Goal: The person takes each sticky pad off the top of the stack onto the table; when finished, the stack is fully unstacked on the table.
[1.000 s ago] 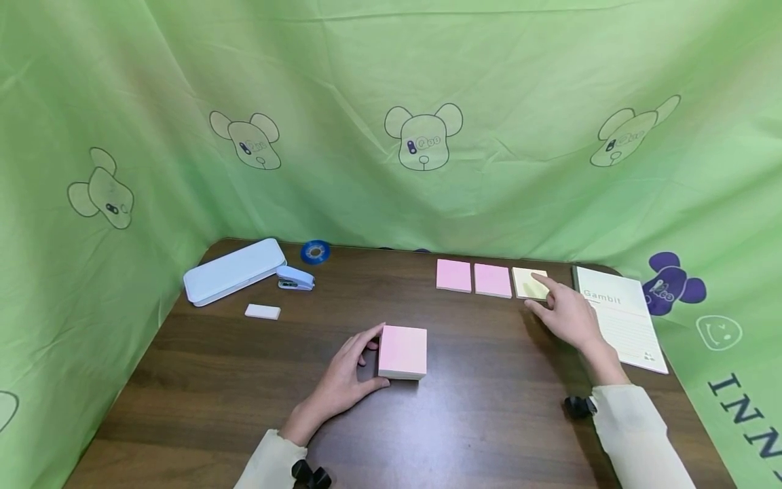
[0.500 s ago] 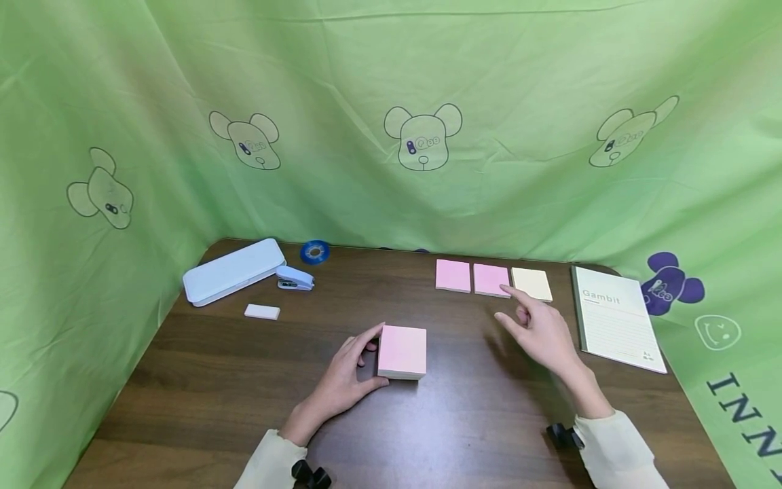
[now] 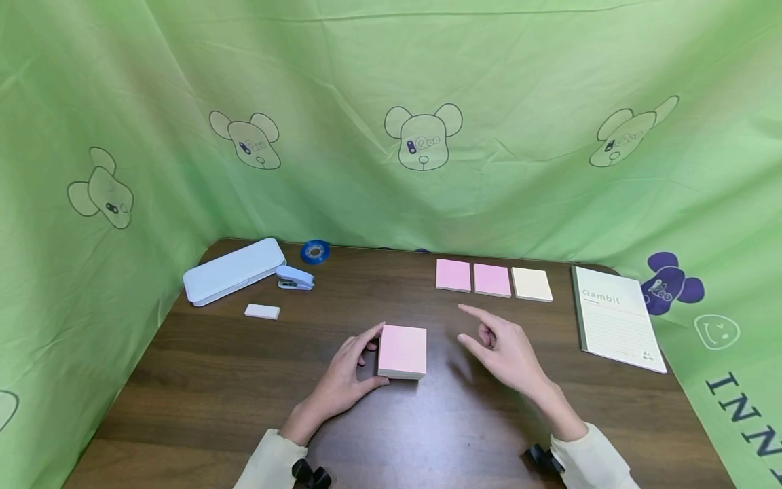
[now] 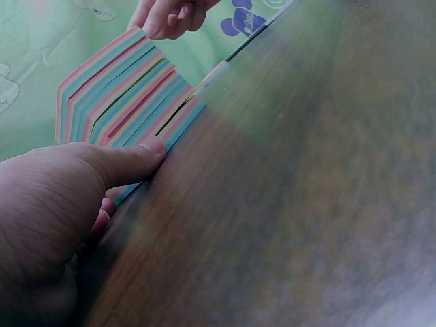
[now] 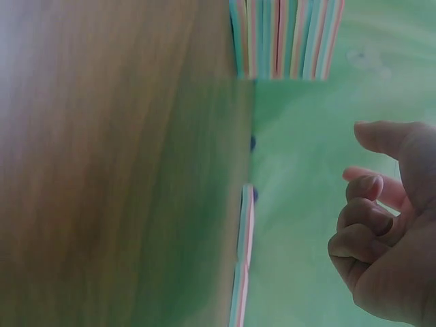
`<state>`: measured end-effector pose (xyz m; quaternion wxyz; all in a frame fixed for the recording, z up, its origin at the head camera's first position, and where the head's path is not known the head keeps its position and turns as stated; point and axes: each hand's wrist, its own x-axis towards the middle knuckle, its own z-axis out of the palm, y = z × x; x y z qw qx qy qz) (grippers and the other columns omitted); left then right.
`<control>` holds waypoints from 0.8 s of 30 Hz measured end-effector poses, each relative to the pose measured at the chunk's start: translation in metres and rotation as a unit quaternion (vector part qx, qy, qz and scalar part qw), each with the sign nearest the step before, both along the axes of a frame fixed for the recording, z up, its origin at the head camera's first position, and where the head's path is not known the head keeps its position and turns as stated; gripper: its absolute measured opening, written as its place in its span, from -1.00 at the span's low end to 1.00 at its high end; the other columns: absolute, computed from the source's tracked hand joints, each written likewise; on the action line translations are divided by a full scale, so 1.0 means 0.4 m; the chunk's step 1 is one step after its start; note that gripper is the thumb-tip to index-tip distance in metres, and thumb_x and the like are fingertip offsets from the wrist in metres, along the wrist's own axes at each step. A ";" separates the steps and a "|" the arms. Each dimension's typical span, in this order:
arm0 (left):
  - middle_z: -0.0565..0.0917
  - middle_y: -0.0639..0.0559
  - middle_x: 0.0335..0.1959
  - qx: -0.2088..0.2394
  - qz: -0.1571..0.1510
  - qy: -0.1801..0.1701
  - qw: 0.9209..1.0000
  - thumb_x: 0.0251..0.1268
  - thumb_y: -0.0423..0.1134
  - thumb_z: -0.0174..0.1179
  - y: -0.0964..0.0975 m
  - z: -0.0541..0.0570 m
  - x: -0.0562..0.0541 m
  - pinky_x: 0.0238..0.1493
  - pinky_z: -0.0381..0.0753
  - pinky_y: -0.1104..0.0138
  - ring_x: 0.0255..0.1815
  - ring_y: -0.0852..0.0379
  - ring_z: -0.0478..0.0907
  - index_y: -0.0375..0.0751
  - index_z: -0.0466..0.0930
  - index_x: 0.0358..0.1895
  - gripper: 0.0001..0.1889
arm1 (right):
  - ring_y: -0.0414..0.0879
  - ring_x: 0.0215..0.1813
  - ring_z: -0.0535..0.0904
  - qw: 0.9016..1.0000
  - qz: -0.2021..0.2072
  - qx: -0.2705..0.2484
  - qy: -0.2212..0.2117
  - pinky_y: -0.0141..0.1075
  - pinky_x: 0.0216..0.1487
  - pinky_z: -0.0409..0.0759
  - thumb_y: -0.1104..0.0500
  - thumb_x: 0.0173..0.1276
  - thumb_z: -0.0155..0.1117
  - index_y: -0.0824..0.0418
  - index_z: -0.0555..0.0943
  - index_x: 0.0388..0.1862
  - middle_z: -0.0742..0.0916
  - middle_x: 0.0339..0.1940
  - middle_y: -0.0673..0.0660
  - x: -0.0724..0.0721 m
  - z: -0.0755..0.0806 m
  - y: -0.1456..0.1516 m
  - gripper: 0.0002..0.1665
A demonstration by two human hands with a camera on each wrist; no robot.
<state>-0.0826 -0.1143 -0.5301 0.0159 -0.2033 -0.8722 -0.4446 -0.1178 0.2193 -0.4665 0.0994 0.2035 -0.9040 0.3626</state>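
Observation:
A thick block of sticky notes [image 3: 402, 350] with a pink top lies on the table. My left hand [image 3: 339, 384] holds it from the left, thumb at the near edge and index finger at the far left corner. In the left wrist view its side shows many coloured layers, with the thumb [image 4: 146, 151] against them. To the right of the block, my right hand [image 3: 507, 353] hovers above the table holding nothing, index finger extended and the other fingers bent. Behind it lie two thin pink sticky note pads [image 3: 453, 276] and a pale yellow pad [image 3: 532, 284] in a row.
A notebook [image 3: 620, 319] lies at the right edge of the table. At the back left are a light blue case [image 3: 235, 272], a blue stapler [image 3: 296, 278], a roll of blue tape [image 3: 315, 252] and a white eraser [image 3: 263, 312]. A green cloth surrounds the table.
My right hand has moved left and nearer, from over the pale yellow pad, past the pink pads, towards the block. The left hand and the block have stayed in place.

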 end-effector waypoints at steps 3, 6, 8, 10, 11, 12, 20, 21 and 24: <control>0.63 0.08 0.40 0.000 0.000 0.001 1.000 0.17 -0.30 0.72 0.001 0.001 -0.001 0.07 0.59 0.32 0.19 0.10 0.55 0.05 0.29 0.76 0.09 | -0.36 -0.46 0.29 1.000 0.018 -0.011 -0.004 -0.34 -0.34 0.37 0.21 0.43 0.61 0.13 0.73 0.42 0.41 -0.52 -0.22 0.013 -0.001 -0.023 -0.41; 0.63 0.07 0.39 0.001 0.001 0.000 1.000 0.17 -0.30 0.73 0.001 0.002 0.000 0.07 0.59 0.32 0.19 0.10 0.55 0.04 0.30 0.75 0.09 | -0.37 -0.46 0.30 0.999 0.036 -0.017 -0.011 -0.35 -0.35 0.37 0.18 0.43 0.62 0.16 0.72 0.42 0.42 -0.51 -0.24 0.024 -0.004 -0.046 -0.41; 0.63 0.07 0.39 0.002 0.001 0.000 1.000 0.16 -0.31 0.73 0.001 0.002 0.000 0.06 0.59 0.32 0.18 0.10 0.55 0.03 0.30 0.75 0.09 | -0.37 -0.46 0.30 0.999 0.046 -0.017 -0.017 -0.36 -0.35 0.37 0.16 0.41 0.64 0.18 0.72 0.42 0.43 -0.51 -0.24 0.030 -0.006 -0.062 -0.38; 0.63 0.07 0.41 0.002 0.001 0.002 1.000 0.16 -0.31 0.73 0.000 0.001 0.000 0.06 0.60 0.32 0.19 0.10 0.55 0.03 0.30 0.75 0.09 | -0.38 -0.45 0.31 0.998 0.055 -0.014 -0.023 -0.37 -0.35 0.37 0.12 0.38 0.67 0.22 0.71 0.43 0.45 -0.51 -0.24 0.035 -0.005 -0.080 -0.33; 0.62 0.07 0.42 0.003 0.001 0.001 1.000 0.16 -0.30 0.73 -0.001 0.001 0.000 0.06 0.59 0.32 0.19 0.10 0.55 0.03 0.30 0.75 0.09 | -0.38 -0.45 0.31 0.998 0.060 -0.012 -0.027 -0.37 -0.34 0.38 0.10 0.36 0.69 0.24 0.70 0.43 0.47 -0.51 -0.22 0.038 -0.004 -0.090 -0.30; 0.62 0.07 0.42 0.003 0.000 0.000 1.000 0.17 -0.30 0.73 -0.001 0.000 0.000 0.06 0.59 0.32 0.20 0.10 0.55 0.03 0.30 0.75 0.08 | -0.39 -0.45 0.32 0.997 0.064 -0.009 -0.030 -0.37 -0.34 0.38 0.08 0.34 0.70 0.25 0.69 0.44 0.48 -0.51 -0.22 0.041 -0.002 -0.099 -0.27; 0.61 0.06 0.46 0.005 -0.006 0.003 1.000 0.19 -0.30 0.71 -0.005 -0.003 -0.004 0.09 0.61 0.31 0.23 0.08 0.57 0.00 0.30 0.76 0.07 | -0.38 -0.42 0.32 0.996 0.068 0.032 -0.055 -0.39 -0.35 0.35 -0.12 0.12 0.84 0.28 0.66 0.47 0.48 -0.46 -0.24 0.046 0.001 -0.166 0.01; 0.61 0.06 0.46 0.006 -0.007 0.004 1.000 0.19 -0.30 0.71 -0.005 -0.004 -0.005 0.09 0.61 0.31 0.23 0.08 0.57 0.00 0.30 0.75 0.07 | -0.37 -0.42 0.32 0.995 0.065 0.039 -0.058 -0.39 -0.37 0.35 -0.14 0.09 0.85 0.29 0.66 0.48 0.49 -0.45 -0.23 0.046 0.002 -0.172 0.05; 0.62 0.06 0.44 0.006 -0.008 0.003 1.000 0.19 -0.29 0.71 -0.004 -0.004 -0.005 0.09 0.61 0.31 0.23 0.08 0.57 0.00 0.30 0.75 0.07 | -0.34 -0.41 0.34 0.995 0.052 0.057 -0.070 -0.37 -0.40 0.35 -0.17 0.03 0.88 0.27 0.64 0.51 0.49 -0.44 -0.20 0.048 0.004 -0.184 0.12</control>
